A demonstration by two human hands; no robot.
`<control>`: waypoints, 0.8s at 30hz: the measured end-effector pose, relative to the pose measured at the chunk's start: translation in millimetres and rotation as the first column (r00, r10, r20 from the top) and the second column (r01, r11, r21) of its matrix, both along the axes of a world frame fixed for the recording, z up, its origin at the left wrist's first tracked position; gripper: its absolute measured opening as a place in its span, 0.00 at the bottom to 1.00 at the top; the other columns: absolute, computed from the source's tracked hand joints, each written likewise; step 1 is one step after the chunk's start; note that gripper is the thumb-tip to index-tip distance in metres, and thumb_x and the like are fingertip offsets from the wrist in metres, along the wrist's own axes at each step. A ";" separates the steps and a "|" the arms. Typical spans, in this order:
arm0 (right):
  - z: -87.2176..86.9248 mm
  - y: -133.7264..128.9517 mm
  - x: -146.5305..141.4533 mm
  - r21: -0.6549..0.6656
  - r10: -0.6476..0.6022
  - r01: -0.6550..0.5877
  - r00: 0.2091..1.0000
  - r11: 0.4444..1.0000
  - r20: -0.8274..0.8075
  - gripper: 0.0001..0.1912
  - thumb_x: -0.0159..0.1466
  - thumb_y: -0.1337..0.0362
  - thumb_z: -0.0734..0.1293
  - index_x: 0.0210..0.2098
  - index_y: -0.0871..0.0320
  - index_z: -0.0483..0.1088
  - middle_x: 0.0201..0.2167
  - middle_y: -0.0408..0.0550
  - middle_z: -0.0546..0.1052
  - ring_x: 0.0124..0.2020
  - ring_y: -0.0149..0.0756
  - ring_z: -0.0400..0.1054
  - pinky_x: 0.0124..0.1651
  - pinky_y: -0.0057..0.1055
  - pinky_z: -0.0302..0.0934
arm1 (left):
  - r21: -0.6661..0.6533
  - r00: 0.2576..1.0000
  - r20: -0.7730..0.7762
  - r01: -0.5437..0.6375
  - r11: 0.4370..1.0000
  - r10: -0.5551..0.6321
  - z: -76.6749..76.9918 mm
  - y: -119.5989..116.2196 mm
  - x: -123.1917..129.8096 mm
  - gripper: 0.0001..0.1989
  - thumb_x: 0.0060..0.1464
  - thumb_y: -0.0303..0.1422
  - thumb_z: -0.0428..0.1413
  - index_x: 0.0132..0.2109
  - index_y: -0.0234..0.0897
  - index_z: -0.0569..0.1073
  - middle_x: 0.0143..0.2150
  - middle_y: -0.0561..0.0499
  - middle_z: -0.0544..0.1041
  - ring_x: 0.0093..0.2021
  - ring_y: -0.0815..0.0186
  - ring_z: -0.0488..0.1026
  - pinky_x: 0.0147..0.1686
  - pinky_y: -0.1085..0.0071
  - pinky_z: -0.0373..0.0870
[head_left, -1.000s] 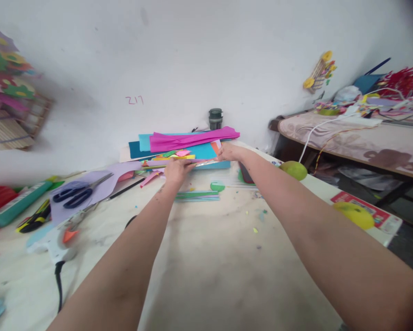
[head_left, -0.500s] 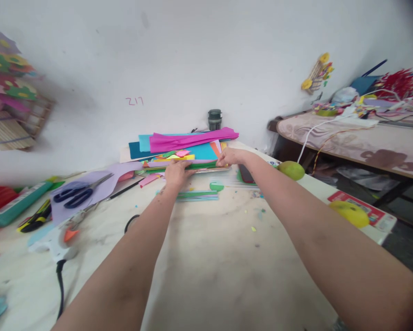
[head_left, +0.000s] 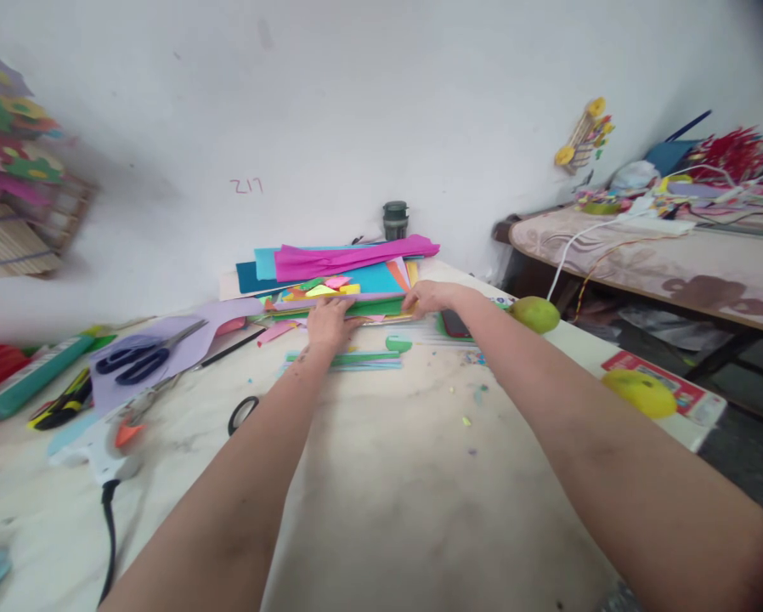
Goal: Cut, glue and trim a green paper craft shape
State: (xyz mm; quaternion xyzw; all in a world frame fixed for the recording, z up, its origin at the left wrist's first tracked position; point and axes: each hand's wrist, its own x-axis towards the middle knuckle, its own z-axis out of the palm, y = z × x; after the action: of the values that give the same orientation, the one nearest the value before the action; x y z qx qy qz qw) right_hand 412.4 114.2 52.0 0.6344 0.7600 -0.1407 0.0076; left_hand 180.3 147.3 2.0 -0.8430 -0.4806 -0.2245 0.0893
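Observation:
Both arms reach to the far side of the table. My left hand (head_left: 329, 324) lies with its fingers spread on the near edge of a stack of coloured sheets, lilac (head_left: 378, 297) and green (head_left: 381, 308). At the stack's right end my right hand (head_left: 429, 297) has its fingers bent together on the sheets' edge. Magenta paper (head_left: 356, 257) and blue sheets (head_left: 378, 279) lie behind. Small coloured scraps (head_left: 330, 286) rest on top. Green and blue strips (head_left: 365, 361) lie in front of the stack.
At left are dark scissors (head_left: 143, 357) on lilac paper, a white glue gun (head_left: 104, 450), a yellow-black cutter (head_left: 66, 404) and a black tape ring (head_left: 242, 414). A phone (head_left: 456, 323), a green mango (head_left: 535, 314) and a yellow mango (head_left: 640, 393) lie at right.
The right hand has shifted slightly down at the stack's right end, and more of the green sheet shows between the hands. My left hand stays on the stack.

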 end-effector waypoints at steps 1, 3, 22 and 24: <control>-0.4 -0.1 0.9 0.003 0.003 -0.002 1.000 1.000 -0.014 0.22 0.52 0.69 0.68 0.47 0.55 0.73 0.46 0.46 0.76 0.45 0.37 0.69 0.46 0.25 0.60 | -0.003 1.000 0.005 0.003 1.000 -0.003 0.2 0.2 -0.6 0.23 0.50 0.44 0.55 0.52 0.43 0.71 0.51 0.51 0.74 0.53 0.56 0.62 0.48 0.64 0.62; -1.2 -0.6 2.1 0.015 0.005 -0.005 0.999 1.000 -0.034 0.21 0.51 0.69 0.68 0.46 0.56 0.74 0.45 0.45 0.76 0.44 0.37 0.70 0.45 0.25 0.61 | -0.014 1.000 0.013 0.006 1.000 -0.006 0.5 1.0 -1.8 0.22 0.50 0.43 0.55 0.52 0.44 0.72 0.50 0.52 0.75 0.53 0.57 0.63 0.49 0.64 0.62; 0.6 -14.8 -54.9 0.193 -0.099 0.027 0.922 0.981 0.373 0.17 0.57 0.65 0.63 0.45 0.56 0.73 0.46 0.56 0.74 0.46 0.48 0.68 0.42 0.37 0.62 | -0.064 0.985 -0.009 -0.172 0.983 0.172 6.4 7.4 -13.4 0.16 0.56 0.40 0.48 0.47 0.45 0.76 0.41 0.45 0.72 0.41 0.59 0.71 0.39 0.67 0.65; 0.5 -15.6 -55.8 0.213 -0.098 0.016 0.920 0.977 0.380 0.16 0.58 0.63 0.63 0.46 0.57 0.73 0.45 0.57 0.74 0.46 0.48 0.68 0.42 0.37 0.61 | -0.079 0.982 -0.011 -0.191 0.978 0.190 8.5 7.4 -14.8 0.16 0.56 0.40 0.48 0.46 0.44 0.76 0.41 0.45 0.73 0.41 0.59 0.71 0.40 0.67 0.65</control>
State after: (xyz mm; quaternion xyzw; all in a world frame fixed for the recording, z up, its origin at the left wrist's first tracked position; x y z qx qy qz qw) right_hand 356.6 98.6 52.5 0.6689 0.7351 0.0666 0.0883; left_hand 165.4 154.7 10.5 -0.7964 -0.5675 -0.1940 0.0776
